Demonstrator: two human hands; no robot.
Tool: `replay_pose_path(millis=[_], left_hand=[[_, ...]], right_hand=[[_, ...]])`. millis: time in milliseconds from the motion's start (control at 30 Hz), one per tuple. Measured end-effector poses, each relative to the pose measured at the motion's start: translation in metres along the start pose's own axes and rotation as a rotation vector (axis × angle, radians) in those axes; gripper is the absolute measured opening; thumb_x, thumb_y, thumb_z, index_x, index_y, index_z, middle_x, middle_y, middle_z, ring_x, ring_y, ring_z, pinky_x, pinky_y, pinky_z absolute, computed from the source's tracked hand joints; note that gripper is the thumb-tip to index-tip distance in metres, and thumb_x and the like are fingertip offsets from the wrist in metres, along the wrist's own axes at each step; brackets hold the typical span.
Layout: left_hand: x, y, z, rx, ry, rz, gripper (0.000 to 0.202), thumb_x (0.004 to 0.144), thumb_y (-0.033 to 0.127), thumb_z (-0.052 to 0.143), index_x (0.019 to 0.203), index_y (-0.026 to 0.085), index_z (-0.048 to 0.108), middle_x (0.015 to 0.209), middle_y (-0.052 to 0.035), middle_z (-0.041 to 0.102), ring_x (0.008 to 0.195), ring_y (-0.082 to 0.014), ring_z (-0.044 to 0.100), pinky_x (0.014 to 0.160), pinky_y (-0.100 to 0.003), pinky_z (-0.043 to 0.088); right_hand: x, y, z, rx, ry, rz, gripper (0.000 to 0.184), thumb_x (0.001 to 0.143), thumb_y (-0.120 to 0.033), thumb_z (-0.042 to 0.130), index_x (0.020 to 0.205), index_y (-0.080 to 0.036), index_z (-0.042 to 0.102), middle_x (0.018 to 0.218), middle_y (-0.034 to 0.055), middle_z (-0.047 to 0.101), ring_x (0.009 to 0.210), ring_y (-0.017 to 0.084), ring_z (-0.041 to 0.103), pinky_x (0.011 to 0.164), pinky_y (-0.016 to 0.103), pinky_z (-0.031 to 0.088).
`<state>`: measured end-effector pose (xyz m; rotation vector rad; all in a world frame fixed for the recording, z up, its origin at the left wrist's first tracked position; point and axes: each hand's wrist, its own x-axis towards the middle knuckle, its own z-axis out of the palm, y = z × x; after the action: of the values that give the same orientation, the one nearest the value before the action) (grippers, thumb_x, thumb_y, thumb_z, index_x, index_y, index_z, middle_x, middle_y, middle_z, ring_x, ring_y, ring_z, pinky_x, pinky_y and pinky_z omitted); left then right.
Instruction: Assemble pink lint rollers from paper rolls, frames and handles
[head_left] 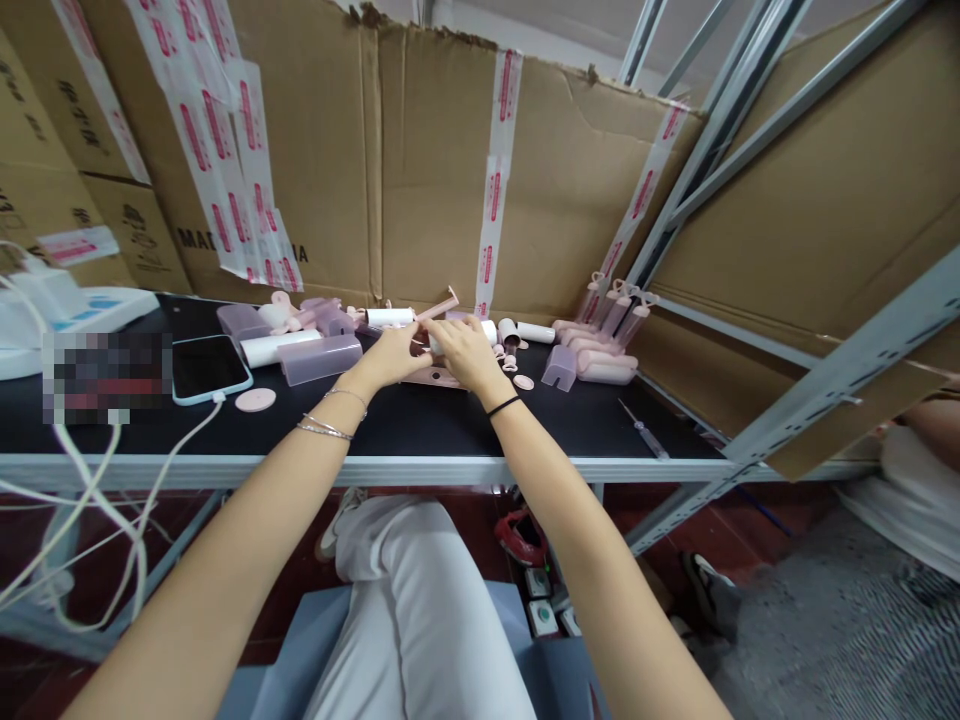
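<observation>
Over the middle of the black bench my left hand and my right hand meet, fingers closed. Under the right fingers is a white cylinder, its end showing past the hand. What the left fingertips pinch is hidden. A pink stick-like part slants up just behind the hands. Below them lies a flat pink piece with dark holes. A white tube lies behind the left hand. Beside that hand is a translucent purple cover. Small pink parts lie right of the right hand.
Pink bottle-shaped pieces with loops and another purple cover stand at right, near a screwdriver. At left are a phone, a pink disc and cables. Cardboard walls the back. A person sits at right.
</observation>
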<state>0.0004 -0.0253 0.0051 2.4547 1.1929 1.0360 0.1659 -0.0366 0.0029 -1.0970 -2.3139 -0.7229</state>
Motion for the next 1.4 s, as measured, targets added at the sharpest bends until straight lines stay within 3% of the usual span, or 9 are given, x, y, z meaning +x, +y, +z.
replay_pose_path(millis=[267,467,633,800,900,1033,1133,1233,1400], left_hand=[[0.002,-0.010,-0.006,0.124,-0.018,0.038,0.034,0.070,0.032,0.061,0.097,0.011,0.064,0.088,-0.0074,0.071,0.080,-0.0203,0.064,0.076,-0.030,0.049],[0.001,-0.006,-0.004,0.157,0.005,0.037,0.032,0.068,0.031,0.061,0.093,0.012,0.065,0.085,-0.0074,0.071,0.077,-0.0213,0.064,0.074,-0.029,0.049],[0.004,-0.009,-0.002,0.212,0.106,-0.075,0.024,0.078,0.024,0.048,0.087,0.012,0.067,0.085,-0.0114,0.072,0.081,-0.0235,0.066,0.078,-0.032,0.049],[0.005,-0.016,0.001,0.099,0.212,-0.094,0.038,0.079,0.015,0.044,0.112,0.013,0.062,0.099,-0.0098,0.073,0.094,-0.0209,0.067,0.088,-0.031,0.049],[0.010,-0.021,0.006,0.162,0.114,-0.083,0.046,0.080,0.012,0.041,0.122,0.013,0.058,0.112,-0.0111,0.070,0.107,-0.0213,0.064,0.097,-0.033,0.045],[0.022,-0.031,0.011,0.291,-0.186,0.012,0.055,0.079,0.009,0.038,0.130,0.019,0.056,0.127,-0.0084,0.063,0.114,-0.0212,0.061,0.102,-0.031,0.041],[0.031,-0.037,0.014,0.338,-0.350,-0.065,0.056,0.080,0.010,0.037,0.133,0.018,0.054,0.130,-0.0097,0.061,0.112,-0.0224,0.062,0.100,-0.032,0.043],[0.037,-0.040,0.016,0.351,-0.396,-0.101,0.054,0.081,0.012,0.037,0.132,0.017,0.055,0.132,-0.0101,0.060,0.117,-0.0231,0.059,0.101,-0.031,0.042],[0.032,-0.040,0.008,0.391,-0.389,-0.189,0.047,0.079,0.014,0.042,0.120,0.016,0.065,0.126,-0.0083,0.064,0.112,-0.0207,0.062,0.098,-0.025,0.043]], right_hand=[[0.001,-0.002,0.001,-0.041,-0.011,-0.055,0.041,0.088,-0.009,0.046,0.128,-0.011,0.050,0.113,0.0148,0.065,0.105,0.026,0.055,0.091,0.040,0.032],[0.000,-0.003,0.003,-0.062,-0.013,-0.060,0.040,0.089,-0.009,0.044,0.128,-0.010,0.050,0.112,0.0150,0.065,0.101,0.026,0.056,0.090,0.041,0.033],[0.003,-0.009,0.004,-0.053,-0.002,-0.079,0.040,0.091,-0.011,0.042,0.130,-0.012,0.048,0.116,0.0148,0.064,0.106,0.026,0.055,0.095,0.043,0.033],[0.003,-0.009,0.001,0.000,0.078,0.051,0.040,0.092,-0.013,0.039,0.131,-0.016,0.049,0.121,0.0140,0.062,0.112,0.025,0.053,0.098,0.045,0.031],[-0.001,-0.001,-0.001,0.021,0.190,0.207,0.040,0.092,-0.017,0.043,0.132,-0.019,0.049,0.126,0.0125,0.060,0.118,0.026,0.049,0.102,0.047,0.028],[-0.005,0.010,0.000,0.075,0.393,0.454,0.041,0.093,-0.035,0.047,0.132,-0.023,0.050,0.131,0.0116,0.056,0.119,0.028,0.044,0.100,0.046,0.030],[-0.003,0.018,0.006,0.189,0.505,0.489,0.042,0.093,-0.043,0.043,0.129,-0.023,0.051,0.128,0.0116,0.056,0.115,0.025,0.048,0.099,0.043,0.033],[-0.002,0.026,0.013,0.311,0.598,0.523,0.040,0.093,-0.047,0.042,0.122,-0.022,0.053,0.122,0.0109,0.058,0.112,0.023,0.051,0.098,0.043,0.034],[-0.008,0.040,0.019,0.505,0.748,0.733,0.040,0.088,-0.050,0.048,0.113,-0.020,0.053,0.114,0.0096,0.059,0.107,0.022,0.053,0.098,0.043,0.037]])
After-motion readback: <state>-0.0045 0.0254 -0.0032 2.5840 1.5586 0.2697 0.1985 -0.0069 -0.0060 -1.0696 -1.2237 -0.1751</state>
